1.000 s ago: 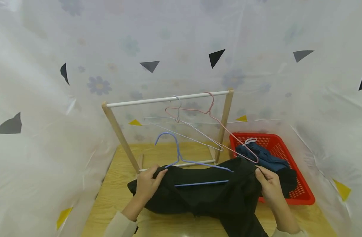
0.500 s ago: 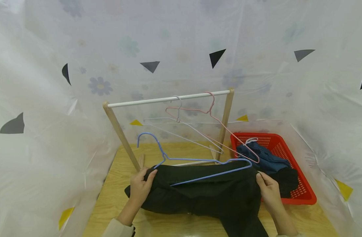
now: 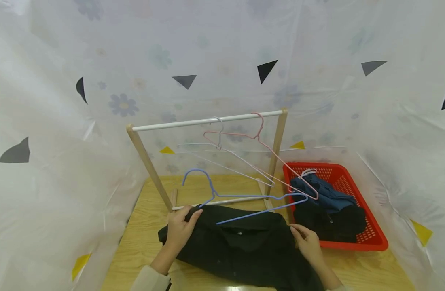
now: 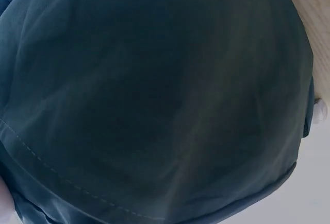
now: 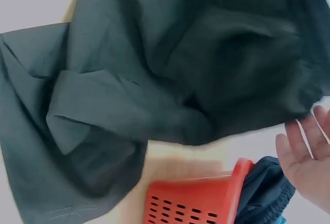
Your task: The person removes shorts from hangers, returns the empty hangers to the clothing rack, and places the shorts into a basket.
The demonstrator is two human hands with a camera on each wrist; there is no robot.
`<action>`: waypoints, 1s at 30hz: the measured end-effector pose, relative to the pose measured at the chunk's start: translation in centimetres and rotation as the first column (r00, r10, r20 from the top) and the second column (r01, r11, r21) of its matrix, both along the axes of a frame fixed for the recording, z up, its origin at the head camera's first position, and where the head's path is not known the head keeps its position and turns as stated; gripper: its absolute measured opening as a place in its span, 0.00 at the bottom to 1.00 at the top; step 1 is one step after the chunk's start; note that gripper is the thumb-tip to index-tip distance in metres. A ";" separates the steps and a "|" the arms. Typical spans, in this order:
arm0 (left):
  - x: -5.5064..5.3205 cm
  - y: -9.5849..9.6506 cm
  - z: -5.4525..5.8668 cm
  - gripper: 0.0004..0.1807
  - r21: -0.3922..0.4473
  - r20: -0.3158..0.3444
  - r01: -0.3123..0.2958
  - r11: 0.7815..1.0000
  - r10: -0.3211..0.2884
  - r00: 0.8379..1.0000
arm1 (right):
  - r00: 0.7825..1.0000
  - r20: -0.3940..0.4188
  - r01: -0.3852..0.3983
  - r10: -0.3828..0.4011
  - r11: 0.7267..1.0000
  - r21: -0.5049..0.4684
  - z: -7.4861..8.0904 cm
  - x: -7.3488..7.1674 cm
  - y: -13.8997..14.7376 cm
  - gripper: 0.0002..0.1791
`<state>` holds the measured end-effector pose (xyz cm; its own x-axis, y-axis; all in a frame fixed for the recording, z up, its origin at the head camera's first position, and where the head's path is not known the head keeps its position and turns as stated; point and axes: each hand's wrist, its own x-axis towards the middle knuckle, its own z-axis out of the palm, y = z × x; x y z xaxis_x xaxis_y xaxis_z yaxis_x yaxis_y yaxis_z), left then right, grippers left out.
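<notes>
In the head view, a black garment [image 3: 240, 258] is held up above the table by both hands, its upper opening facing me. My left hand [image 3: 180, 230] pinches its upper left corner, where the left arm of a blue clothes hanger [image 3: 244, 196] goes under the cloth. The hanger's hook and right arm are outside the garment. My right hand [image 3: 307, 243] pinches the garment's upper right edge, below the hanger's right end. Dark cloth fills most of the left wrist view. In the right wrist view, the garment's folds hang down and my right hand's fingers [image 5: 304, 139] meet its edge.
A rack with a white rail [image 3: 171, 126] and wooden posts stands behind. On it hang a white hanger [image 3: 240, 158] and a pink hanger [image 3: 273, 153]. At right, a red basket [image 3: 371, 226] holds blue and black clothes [image 3: 329, 196]. Patterned sheeting surrounds the wooden table [image 3: 131, 246].
The hanger's right arm has come out of the garment. My right hand has moved left and down with the cloth's edge. The hook swung left, then partly back right.
</notes>
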<state>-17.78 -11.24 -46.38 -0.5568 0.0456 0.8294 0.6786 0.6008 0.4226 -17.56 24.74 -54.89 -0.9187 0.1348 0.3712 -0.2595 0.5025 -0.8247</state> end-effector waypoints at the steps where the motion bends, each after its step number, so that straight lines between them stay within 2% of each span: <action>1: 0.0 0.0 -0.1 0.19 -0.005 -0.002 0.003 1.000 -0.003 1.000 | 1.000 -0.006 -0.007 0.007 1.000 -0.024 0.1 0.0 -0.1 0.06; 4: 0.1 0.1 -0.3 0.21 -0.038 -0.033 0.002 0.999 -0.003 0.999 | 0.996 -0.065 -0.066 0.054 0.979 -0.193 1.7 -0.2 0.0 0.12; 6: 0.1 0.2 -0.4 0.21 -0.060 -0.046 0.012 0.998 -0.015 0.999 | 0.985 -0.127 -0.150 0.115 0.938 -0.312 3.5 -0.2 0.5 0.19; 7: 0.1 0.3 -0.5 0.21 -0.072 -0.056 0.020 0.997 -0.024 0.998 | 0.975 -0.158 -0.205 0.159 0.919 -0.338 4.6 -0.3 0.8 0.22; 9: 0.0 0.4 -0.6 0.21 -0.099 -0.075 0.030 0.995 -0.038 0.997 | 0.943 -0.196 -0.320 0.268 0.892 -0.319 6.6 -0.3 1.5 0.25; 12: -0.1 0.7 -0.5 0.20 -0.127 -0.100 0.043 0.991 -0.056 0.993 | 0.891 -0.156 -0.448 0.426 0.879 -0.164 8.6 -0.1 2.2 0.20; 15: -0.2 0.7 -0.2 0.20 -0.137 -0.120 0.066 0.988 -0.083 0.989 | 0.844 -0.103 -0.534 0.527 0.843 -0.059 9.4 0.2 2.5 0.14; 17: -0.2 0.6 0.0 0.19 -0.134 -0.104 0.109 0.985 -0.123 0.987 | 0.824 -0.103 -0.564 0.557 0.824 -0.053 9.2 0.6 2.5 0.12; 20: -0.2 0.5 0.2 0.15 -0.103 -0.016 0.189 0.977 -0.191 0.981 | 0.789 -0.156 -0.613 0.595 0.777 -0.139 8.6 1.1 2.6 0.15; 22: -0.2 0.6 0.3 0.10 -0.039 0.065 0.218 0.975 -0.216 0.974 | 0.775 -0.203 -0.631 0.598 0.750 -0.199 8.0 1.5 2.7 0.17; 24: -0.1 0.8 0.6 0.06 0.062 0.166 0.167 0.984 -0.175 0.970 | 0.776 -0.240 -0.630 0.583 0.734 -0.254 7.6 1.9 3.0 0.18; 26: 0.2 1.0 1.5 0.06 0.203 0.294 0.091 0.975 -0.149 0.944 | 0.787 -0.271 -0.616 0.555 0.728 -0.300 7.2 2.4 3.5 0.18; 27: 0.1 0.9 1.5 0.06 0.270 0.343 0.045 0.962 -0.139 0.929 | 0.795 -0.281 -0.605 0.537 0.726 -0.326 7.2 2.6 3.8 0.18; 28: 0.0 0.8 1.5 0.07 0.341 0.396 -0.006 0.940 -0.138 0.908 | 0.803 -0.288 -0.596 0.522 0.721 -0.354 7.2 2.9 4.2 0.17; 30: -0.3 0.3 1.3 0.10 0.468 0.492 -0.106 0.877 -0.159 0.856 | 0.811 -0.302 -0.585 0.502 0.715 -0.382 7.4 3.4 5.1 0.18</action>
